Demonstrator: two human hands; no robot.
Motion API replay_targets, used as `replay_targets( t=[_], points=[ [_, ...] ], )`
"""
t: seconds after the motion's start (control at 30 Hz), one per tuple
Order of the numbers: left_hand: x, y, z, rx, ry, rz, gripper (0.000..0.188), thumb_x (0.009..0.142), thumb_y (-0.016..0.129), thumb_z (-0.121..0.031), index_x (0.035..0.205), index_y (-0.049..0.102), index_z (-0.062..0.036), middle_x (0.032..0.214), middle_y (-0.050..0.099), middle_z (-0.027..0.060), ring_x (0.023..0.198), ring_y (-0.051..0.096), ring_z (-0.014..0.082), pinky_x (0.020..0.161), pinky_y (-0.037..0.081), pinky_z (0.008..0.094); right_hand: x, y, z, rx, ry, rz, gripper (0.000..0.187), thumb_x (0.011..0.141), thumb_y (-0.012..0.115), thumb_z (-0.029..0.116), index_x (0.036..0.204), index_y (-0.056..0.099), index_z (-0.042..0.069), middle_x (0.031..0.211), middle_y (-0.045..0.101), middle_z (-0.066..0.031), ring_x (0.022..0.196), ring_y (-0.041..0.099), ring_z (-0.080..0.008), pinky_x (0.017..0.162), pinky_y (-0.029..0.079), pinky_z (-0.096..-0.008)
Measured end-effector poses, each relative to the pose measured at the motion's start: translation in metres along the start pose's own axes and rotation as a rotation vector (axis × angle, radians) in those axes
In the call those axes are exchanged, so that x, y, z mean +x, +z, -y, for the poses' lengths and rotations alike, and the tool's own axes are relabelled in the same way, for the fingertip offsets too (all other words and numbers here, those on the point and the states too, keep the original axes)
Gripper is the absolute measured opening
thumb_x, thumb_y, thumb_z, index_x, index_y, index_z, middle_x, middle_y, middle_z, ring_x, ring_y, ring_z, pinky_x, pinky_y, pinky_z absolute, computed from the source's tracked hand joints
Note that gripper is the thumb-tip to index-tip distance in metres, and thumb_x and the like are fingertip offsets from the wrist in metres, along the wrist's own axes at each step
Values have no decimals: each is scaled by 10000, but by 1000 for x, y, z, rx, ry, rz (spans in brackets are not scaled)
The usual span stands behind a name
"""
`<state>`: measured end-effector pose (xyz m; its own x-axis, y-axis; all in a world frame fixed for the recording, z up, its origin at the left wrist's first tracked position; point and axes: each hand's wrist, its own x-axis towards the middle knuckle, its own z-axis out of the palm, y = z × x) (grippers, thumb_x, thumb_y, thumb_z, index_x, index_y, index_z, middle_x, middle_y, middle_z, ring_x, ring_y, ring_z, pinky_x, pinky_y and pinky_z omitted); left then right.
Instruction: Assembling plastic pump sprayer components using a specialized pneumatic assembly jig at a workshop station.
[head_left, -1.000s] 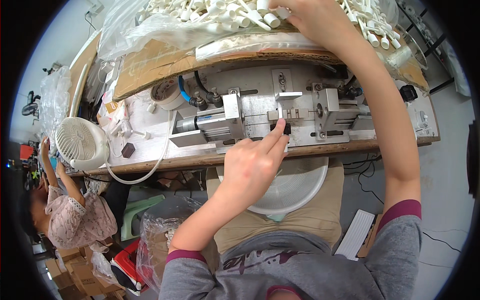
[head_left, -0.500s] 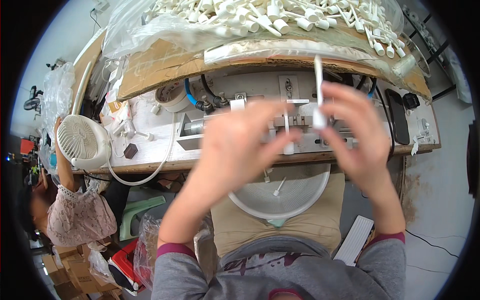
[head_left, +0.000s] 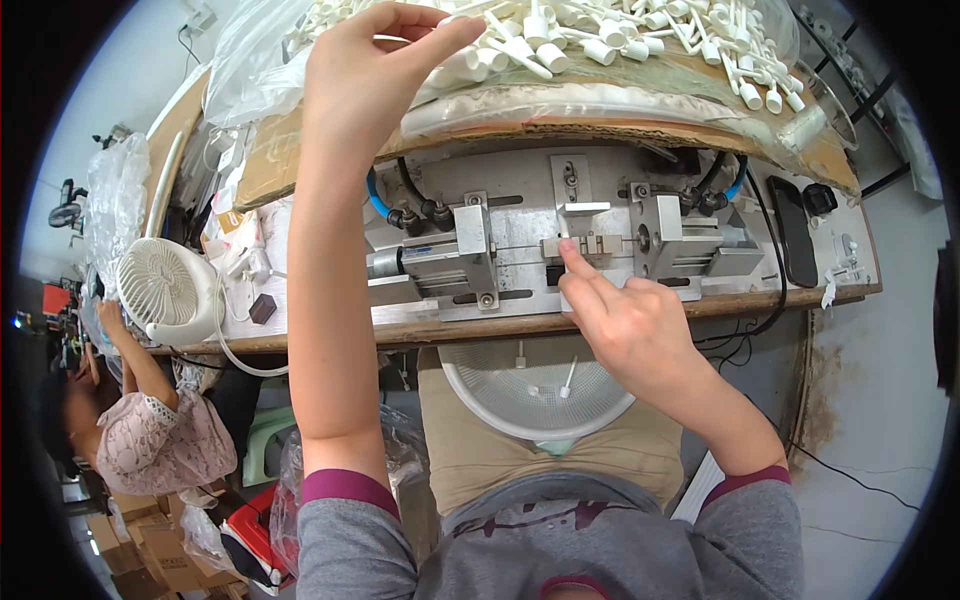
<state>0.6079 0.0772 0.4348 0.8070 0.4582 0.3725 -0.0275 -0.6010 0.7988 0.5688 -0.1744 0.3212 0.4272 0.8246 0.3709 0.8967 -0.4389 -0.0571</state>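
My left hand (head_left: 372, 62) reaches over the heap of white plastic pieces (head_left: 600, 45), which have thin stems and cup-shaped ends. Its thumb and forefinger pinch at the heap's near edge, with a bit of white between them. Over the small metal holder (head_left: 598, 246) in the middle of the bench fixture, my right hand (head_left: 632, 325) rests its fingers on another white stemmed piece (head_left: 564, 222). That piece lies crosswise in the holder, mostly covered by the fingers. Below the bench edge, a white mesh basket (head_left: 470, 400) on my lap holds a few similar pieces.
Metal cylinder units flank the holder, left (head_left: 450, 255) and right (head_left: 685, 240), with blue and black hoses. A cardboard sheet (head_left: 270, 160) overhangs the bench. A white fan (head_left: 165, 285) stands left, a phone (head_left: 795, 235) right. Another person (head_left: 165, 435) sits at far left.
My left hand has gone from the holder up to the heap. My right hand has lowered onto the holder; the upright white piece it held is gone from it. Another piece shows in the basket.
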Motion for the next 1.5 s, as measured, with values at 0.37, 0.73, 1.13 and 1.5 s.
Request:
replay_targets(
  t=[0.37, 0.73, 1.13, 1.5],
  points=[
    [-150, 16, 13, 263, 595, 242, 314, 706, 831, -72, 1008, 745, -58, 1207, 702, 121, 829, 737, 195, 714, 590, 283, 100, -47, -83, 324, 135, -493, 126, 854, 707, 95, 978, 713, 73, 902, 722, 7, 712, 611, -74, 621, 467, -241],
    [-170, 53, 44, 405, 531, 343, 284, 741, 797, -162, 1006, 728, -87, 1209, 703, 66, 568, 638, 222, 562, 509, 302, 139, -63, -86, 856, 361, -15, 294, 828, 767, 180, 1041, 676, -1, 911, 697, -111, 829, 656, -199, 782, 523, -336],
    [-78, 12, 16, 308, 704, -1, 254, 777, 802, -200, 995, 730, -90, 916, 723, 80, 759, 681, 210, 679, 528, 316, -9, -27, -15, 283, 67, -303, 328, 717, 762, 24, 1020, 638, 3, 1245, 650, -153, 941, 670, -288, 780, 543, -350],
    [12, 44, -7, 609, 444, 56, 300, 752, 788, -245, 910, 758, 7, 921, 662, 187, 902, 642, 345, 833, 514, 405, 4, -5, 2, 47, -22, -30, 188, 696, 641, 36, 863, 555, 17, 1217, 661, -244, 501, 577, -191, 529, 488, -277]
  ],
)
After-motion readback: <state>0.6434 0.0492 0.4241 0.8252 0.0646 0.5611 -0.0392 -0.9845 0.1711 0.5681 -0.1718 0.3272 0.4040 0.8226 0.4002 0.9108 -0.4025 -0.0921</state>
